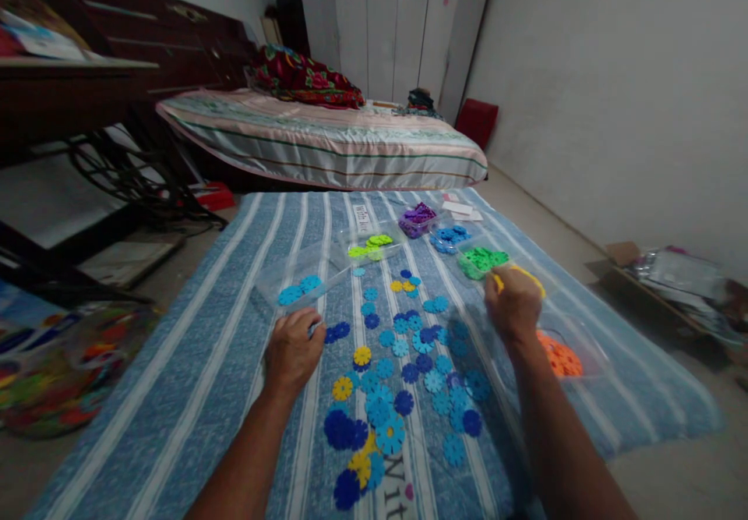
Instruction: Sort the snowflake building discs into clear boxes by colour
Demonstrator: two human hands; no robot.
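My left hand [294, 351] has its fingers curled together at the near edge of a clear box [327, 259] holding light-blue flower-shaped discs [300, 290]. What lies between those fingers is too small to name. My right hand [515, 302] is closed above a box of yellow discs [529, 277], mostly hidden behind it; its fingertips do not show. Loose light-blue discs [390, 433], dark-blue discs [403, 403] and a few yellow discs [342, 387] are scattered on the striped cloth [204, 364] between my hands.
Clear boxes of lime discs [374, 247], purple discs [417, 220], blue discs [449, 238], green discs [482, 261] and orange discs [559, 355] form an arc. A bag of mixed pieces [70, 364] lies at left. Beyond is a bed [327, 142].
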